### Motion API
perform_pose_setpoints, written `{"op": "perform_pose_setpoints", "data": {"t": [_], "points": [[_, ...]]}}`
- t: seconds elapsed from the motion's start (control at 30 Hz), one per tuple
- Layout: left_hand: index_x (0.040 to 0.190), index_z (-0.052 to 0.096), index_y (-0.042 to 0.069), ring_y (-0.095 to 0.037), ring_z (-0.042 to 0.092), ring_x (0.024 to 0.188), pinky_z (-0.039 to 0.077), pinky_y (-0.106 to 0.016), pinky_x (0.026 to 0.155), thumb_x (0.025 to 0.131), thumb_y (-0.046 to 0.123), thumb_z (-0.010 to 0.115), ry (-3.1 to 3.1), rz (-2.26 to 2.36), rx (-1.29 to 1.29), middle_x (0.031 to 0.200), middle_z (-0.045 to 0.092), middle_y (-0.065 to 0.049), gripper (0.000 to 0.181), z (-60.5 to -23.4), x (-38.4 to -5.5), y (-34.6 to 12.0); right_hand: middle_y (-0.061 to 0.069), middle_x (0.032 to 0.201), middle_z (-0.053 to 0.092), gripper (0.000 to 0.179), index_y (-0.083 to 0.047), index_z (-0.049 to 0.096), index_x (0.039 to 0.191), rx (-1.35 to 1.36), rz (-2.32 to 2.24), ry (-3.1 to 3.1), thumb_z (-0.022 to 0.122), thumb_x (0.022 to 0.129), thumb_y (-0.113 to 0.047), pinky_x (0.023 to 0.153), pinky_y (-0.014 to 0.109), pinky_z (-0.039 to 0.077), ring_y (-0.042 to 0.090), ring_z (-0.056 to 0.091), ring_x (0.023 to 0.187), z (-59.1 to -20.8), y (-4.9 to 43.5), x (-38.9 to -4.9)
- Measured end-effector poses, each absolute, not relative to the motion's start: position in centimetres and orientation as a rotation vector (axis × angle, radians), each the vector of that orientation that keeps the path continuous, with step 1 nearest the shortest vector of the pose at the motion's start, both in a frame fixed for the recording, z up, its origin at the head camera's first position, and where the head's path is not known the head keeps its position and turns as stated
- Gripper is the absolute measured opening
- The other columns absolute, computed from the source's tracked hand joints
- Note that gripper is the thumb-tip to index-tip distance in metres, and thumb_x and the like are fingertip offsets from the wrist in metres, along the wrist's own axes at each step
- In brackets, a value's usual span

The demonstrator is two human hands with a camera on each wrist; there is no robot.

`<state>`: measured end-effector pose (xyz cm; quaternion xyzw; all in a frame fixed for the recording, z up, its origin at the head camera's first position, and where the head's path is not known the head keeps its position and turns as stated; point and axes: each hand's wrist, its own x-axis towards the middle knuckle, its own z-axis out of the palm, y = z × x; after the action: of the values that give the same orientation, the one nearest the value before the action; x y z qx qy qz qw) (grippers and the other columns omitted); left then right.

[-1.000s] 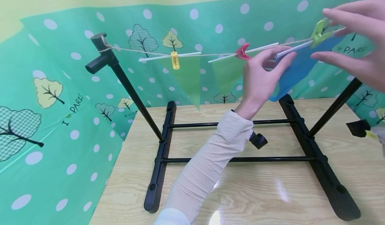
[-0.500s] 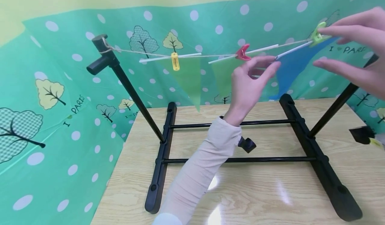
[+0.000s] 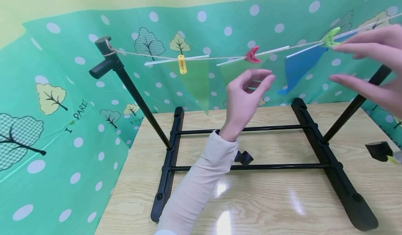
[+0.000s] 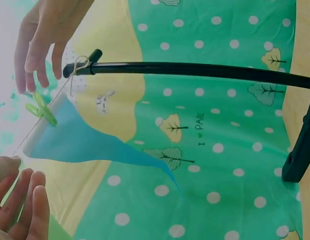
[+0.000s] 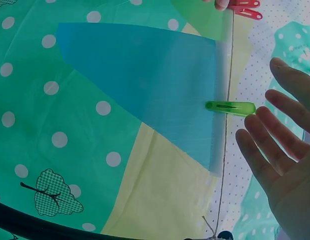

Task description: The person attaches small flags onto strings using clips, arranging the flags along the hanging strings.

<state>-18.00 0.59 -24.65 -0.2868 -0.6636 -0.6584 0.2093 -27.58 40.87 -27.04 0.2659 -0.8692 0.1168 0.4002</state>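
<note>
A blue pennant (image 3: 303, 65) with a white rod edge hangs from a thin string (image 3: 133, 53), held by a light green clothespin (image 3: 329, 38). My right hand (image 3: 381, 60) is spread beside that clothespin, thumb apart below. In the right wrist view its fingertips are at the clothespin's outer end. My left hand (image 3: 243, 97) holds nothing, its fingers loosely bent, left of the pennant and under the red clothespin (image 3: 252, 55). The left wrist view shows the blue pennant (image 4: 89, 135) dangling between both hands, its tip drooping.
Two green pennants hang further left, one by the red clothespin, the other (image 3: 199, 79) by a yellow clothespin (image 3: 182, 64). The string is tied to a black post (image 3: 135, 92) of a black frame standing on a wooden table (image 3: 270, 200). Behind is a green dotted cloth (image 3: 78, 98).
My left hand has let go of the white rod end of the blue pennant and moved left and down. My right hand has moved slightly lower beside the green clothespin.
</note>
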Motion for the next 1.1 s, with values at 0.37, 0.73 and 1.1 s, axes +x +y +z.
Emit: {"op": "perform_pose_setpoints", "data": {"t": [0.37,0.73,1.1], "points": [[0.098,0.066,-0.003,-0.013,0.062,0.074,0.053,-0.03,0.068,0.084,0.007,0.066,-1.917,-1.836,-0.71,0.09,0.068,-0.011,0.017,-24.5,-15.2,-1.6,0.004,0.123,0.058,0.082,-0.02,0.067,0.114,0.828,0.364,-2.152,0.09,0.038,-0.037,0.107,0.041,0.025,0.027,0.046,0.119,-27.6,37.1,-23.4],[0.095,0.068,0.0,-0.01,0.062,0.077,0.053,-0.027,0.067,0.082,0.007,0.069,-1.965,-1.674,-0.67,0.09,0.069,-0.008,0.014,-26.5,-14.5,-3.2,0.022,0.109,0.057,0.07,-0.001,0.063,0.115,0.856,0.399,-2.215,0.045,0.085,-0.062,0.096,0.011,0.024,0.036,0.049,0.103,-22.5,24.4,-11.8],[0.1,0.067,0.009,-0.006,0.062,0.078,0.052,-0.023,0.066,0.084,0.015,0.068,-2.04,-1.619,-0.709,0.09,0.067,-0.001,0.017,-30.1,-15.4,-4.5,0.02,0.108,0.057,0.072,0.0,0.063,0.114,0.834,0.42,-2.275,0.038,0.087,-0.062,0.091,0.003,0.023,0.033,0.049,0.097,-25.0,23.9,-10.4]]}}
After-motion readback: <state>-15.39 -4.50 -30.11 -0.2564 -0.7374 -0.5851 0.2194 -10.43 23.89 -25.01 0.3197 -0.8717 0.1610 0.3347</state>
